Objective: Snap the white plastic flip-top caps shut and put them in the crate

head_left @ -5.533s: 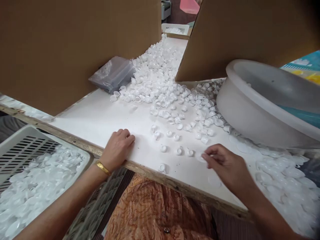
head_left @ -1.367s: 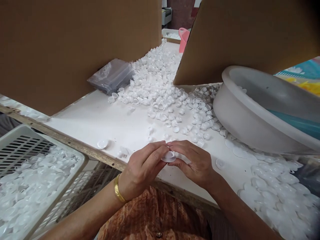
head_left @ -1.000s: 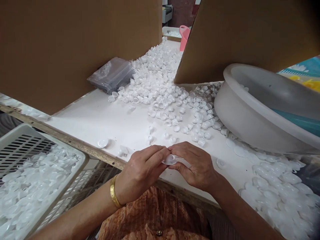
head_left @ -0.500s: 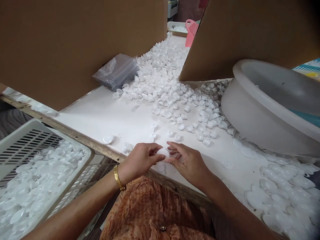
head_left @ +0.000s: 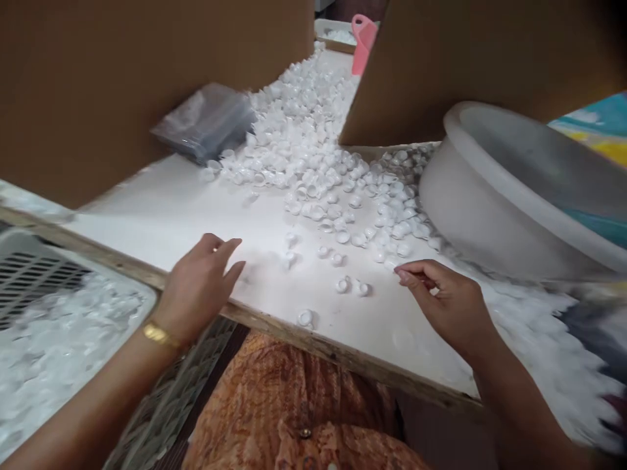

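Over the left part of the white table (head_left: 196, 202), my left hand (head_left: 200, 281) is open, its thumb and forefinger apart and nothing visible between them. My right hand (head_left: 445, 300) is closed in a pinch at the near edge of a pile of tiny white plastic cups (head_left: 318, 150). Something pale shows at its fingertips, too blurred to make out. Between the hands lie several loose small cups, among them a cup (head_left: 362, 288) close to the right hand and another cup (head_left: 305, 318) near the table's front edge.
A white slotted basket (head_left: 147, 294) full of white pieces stands below the table at left. Cardboard panels (head_left: 147, 59) rise behind, beside a plastic-wrapped packet (head_left: 208, 121). A large grey tub (head_left: 455, 202) sits at right, above flat white pieces (head_left: 543, 346). A pink scoop (head_left: 362, 46) is at the back.
My hands were together around a white round piece; they have moved apart, left hand leftward, right hand to the cup pile. The round piece is no longer seen between them. The view has shifted slightly.
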